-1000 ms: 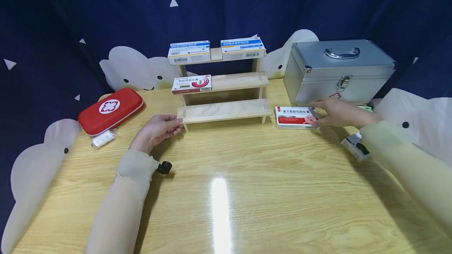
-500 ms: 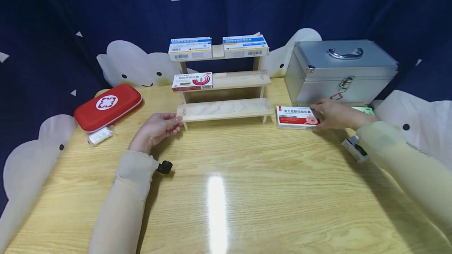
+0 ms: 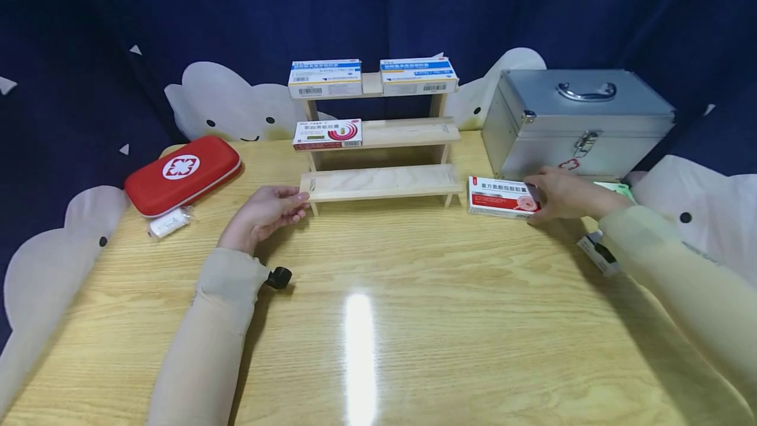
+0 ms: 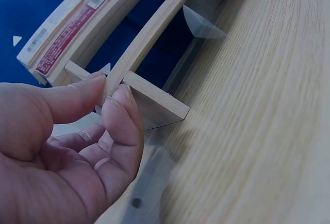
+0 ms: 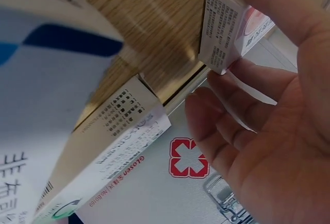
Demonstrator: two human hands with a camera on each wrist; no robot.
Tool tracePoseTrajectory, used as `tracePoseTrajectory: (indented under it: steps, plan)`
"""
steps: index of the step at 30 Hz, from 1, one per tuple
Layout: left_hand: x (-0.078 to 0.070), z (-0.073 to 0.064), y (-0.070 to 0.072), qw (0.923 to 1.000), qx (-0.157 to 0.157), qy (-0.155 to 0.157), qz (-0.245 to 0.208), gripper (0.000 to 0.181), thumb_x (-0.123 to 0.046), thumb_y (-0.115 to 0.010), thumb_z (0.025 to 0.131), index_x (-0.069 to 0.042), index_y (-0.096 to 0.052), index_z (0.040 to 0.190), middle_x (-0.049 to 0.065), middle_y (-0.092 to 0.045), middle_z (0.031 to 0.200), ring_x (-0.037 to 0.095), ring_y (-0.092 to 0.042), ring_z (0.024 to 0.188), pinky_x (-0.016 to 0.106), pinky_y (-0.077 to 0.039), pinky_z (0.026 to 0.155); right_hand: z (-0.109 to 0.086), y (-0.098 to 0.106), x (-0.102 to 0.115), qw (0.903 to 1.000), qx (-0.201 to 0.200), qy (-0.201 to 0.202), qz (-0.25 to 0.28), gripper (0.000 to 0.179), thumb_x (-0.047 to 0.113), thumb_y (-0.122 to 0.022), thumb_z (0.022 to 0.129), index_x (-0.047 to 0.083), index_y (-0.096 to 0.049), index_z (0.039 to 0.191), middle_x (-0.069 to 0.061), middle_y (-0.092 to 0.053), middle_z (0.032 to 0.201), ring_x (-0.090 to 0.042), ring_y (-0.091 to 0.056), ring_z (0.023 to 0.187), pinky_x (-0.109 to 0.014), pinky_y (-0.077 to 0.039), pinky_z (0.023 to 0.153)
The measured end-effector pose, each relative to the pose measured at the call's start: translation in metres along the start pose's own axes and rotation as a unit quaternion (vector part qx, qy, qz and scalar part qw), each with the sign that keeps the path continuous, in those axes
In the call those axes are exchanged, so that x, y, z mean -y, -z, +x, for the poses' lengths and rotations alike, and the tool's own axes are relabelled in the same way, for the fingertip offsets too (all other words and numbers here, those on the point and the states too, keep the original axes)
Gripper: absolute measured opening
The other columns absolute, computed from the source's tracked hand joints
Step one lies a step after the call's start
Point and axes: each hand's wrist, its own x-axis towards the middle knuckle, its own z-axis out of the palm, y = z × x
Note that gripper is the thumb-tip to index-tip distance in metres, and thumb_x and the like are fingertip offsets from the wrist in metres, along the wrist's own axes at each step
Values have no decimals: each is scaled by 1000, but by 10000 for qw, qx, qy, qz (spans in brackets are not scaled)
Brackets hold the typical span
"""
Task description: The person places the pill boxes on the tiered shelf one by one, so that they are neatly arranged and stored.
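My left hand [image 3: 263,219] pinches the left end of the lowest tier of a three-tier wooden display rack [image 3: 384,183]; the left wrist view shows thumb and forefinger on the shelf board [image 4: 149,33]. To the right of the rack, a red and white medicine box [image 3: 503,197] lies on the table. My right hand [image 3: 570,192] holds this box by its right end. In the right wrist view the thumb is on one side of the medicine box [image 5: 227,28] and fingers on the other. A capsule box [image 3: 328,133] lies on the middle tier.
Two blue and white medicine boxes [image 3: 325,79] sit on the top tier. Behind my right hand stands a silver metal case [image 3: 585,117]. A small dark-and-white box [image 3: 597,253] lies near the right sleeve. At left are a red zip case [image 3: 183,176] and a white wrapped roll [image 3: 169,222].
My right hand's thumb and fingers have closed in on the right end of the medicine box, which now lies slightly turned. The left hand stays on the rack. The head view has shifted a little.
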Motion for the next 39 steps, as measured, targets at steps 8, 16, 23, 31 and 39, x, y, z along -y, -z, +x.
tracePoseTrajectory:
  steps: [8,16,23,31,39]
  plan:
    - [1,0,1,10000,12,17,-8,43,-16,-56,102,7,-42,136,12,-62,104,10,-60,75,19,-52,68,-4,-2,-1,9998,-64,-46,168,91,42,-91,67,-7,-53,134,-29,-52,124,-43,-52,110,-63,-43,92]
    - [1,0,1,9999,125,-45,-59,41,-14,-55,103,8,-41,134,11,-63,100,9,-60,74,18,-52,67,-25,10,2,9983,-141,-75,561,89,43,-89,69,-4,-54,134,-27,-52,123,-40,-55,106,-61,-48,85]
    - [2,1,2,9999,99,-8,-62,41,-15,-56,102,7,-41,135,10,-63,100,9,-61,75,18,-53,68,-50,28,13,9948,-554,101,853,83,40,-90,70,2,-55,136,-21,-52,125,-36,-54,105,-55,-48,83]
    - [3,1,1,9998,157,53,-133,45,-15,-56,102,8,-40,137,12,-64,102,10,-62,76,19,-53,69,-56,56,36,9839,-1290,817,928,81,31,-92,70,-1,-56,136,-20,-52,125,-29,-58,94,-46,-50,75]
    - [2,-1,2,9997,193,10,-128,47,-15,-55,102,8,-37,139,12,-64,102,10,-61,76,19,-53,68,-32,85,62,9855,-1255,853,762,82,32,-90,73,3,-53,140,-20,-49,128,-29,-58,88,-40,-50,69]
